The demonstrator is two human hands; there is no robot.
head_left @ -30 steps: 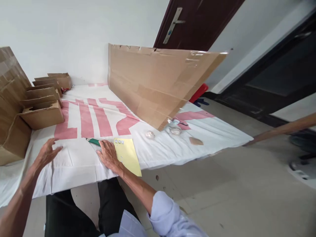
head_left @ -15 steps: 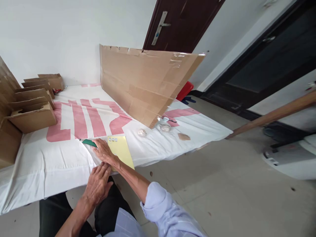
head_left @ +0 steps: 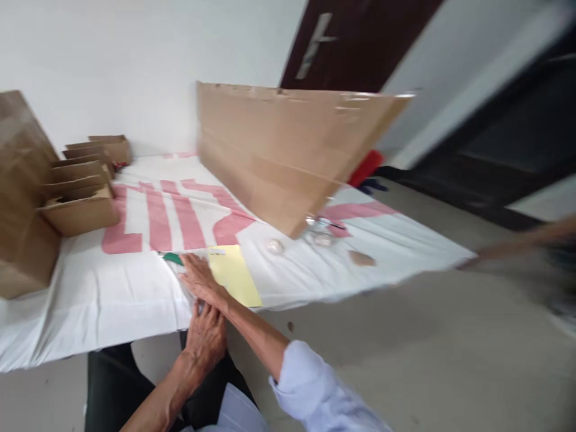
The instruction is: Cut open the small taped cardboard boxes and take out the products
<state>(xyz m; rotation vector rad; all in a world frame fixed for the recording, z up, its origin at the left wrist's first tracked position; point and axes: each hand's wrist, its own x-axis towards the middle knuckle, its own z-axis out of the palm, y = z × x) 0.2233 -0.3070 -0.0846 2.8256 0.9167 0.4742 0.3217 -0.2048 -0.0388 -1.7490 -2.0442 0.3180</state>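
Observation:
My right hand point(head_left: 201, 279) lies palm down near the table's front edge, its fingers stretched out. The fingertips touch the end of a green-handled cutter point(head_left: 172, 258), whose thin tip points left; its far end is hidden by the fingers. Under and beside the same hand is a yellow sheet point(head_left: 236, 279) with small white labels near its top. My left hand point(head_left: 207, 336) rests at the table edge with fingers extended, its fingertips partly covered by my right wrist. Nothing shows in its grasp.
Open cardboard boxes point(head_left: 83, 210) line the left of the cloth-covered table point(head_left: 121, 288). A large cardboard sheet point(head_left: 279, 144) leans up at the back. Two clear tape rolls point(head_left: 275, 246) and a brown scrap point(head_left: 361, 258) lie to the right. A red object point(head_left: 366, 167) shows behind.
The view has swung left, so everything sits further right in the picture. My left hand has shifted slightly right beneath the right wrist. My right hand stays by the cutter.

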